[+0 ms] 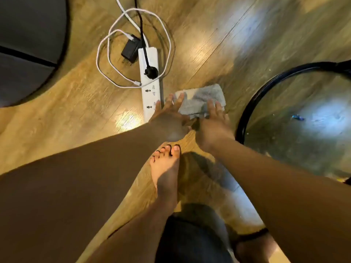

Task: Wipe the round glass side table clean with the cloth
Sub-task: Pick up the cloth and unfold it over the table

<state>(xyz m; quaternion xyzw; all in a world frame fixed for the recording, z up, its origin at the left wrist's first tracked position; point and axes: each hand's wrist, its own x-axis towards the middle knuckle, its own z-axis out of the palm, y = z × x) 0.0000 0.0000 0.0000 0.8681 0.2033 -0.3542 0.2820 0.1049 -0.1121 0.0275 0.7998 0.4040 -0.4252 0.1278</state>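
A grey cloth (203, 99), folded into a rough rectangle, is held flat between both my hands above the wooden floor. My left hand (169, 114) grips its left side with fingers spread over the top. My right hand (214, 120) holds its right side from below, fingers curled up over the edge. The round glass side table (247, 103) with a black rim stands at the right, apart from the cloth. Its glass looks smudged, and a small blue scrap (297, 117) lies on it.
A white power strip (151, 80) lies on the floor just left of my hands, with a black plug, a black adapter (130, 51) and a looped white cable (106, 73). A dark grey round seat (28, 44) fills the top left. My bare foot (166, 168) is below the hands.
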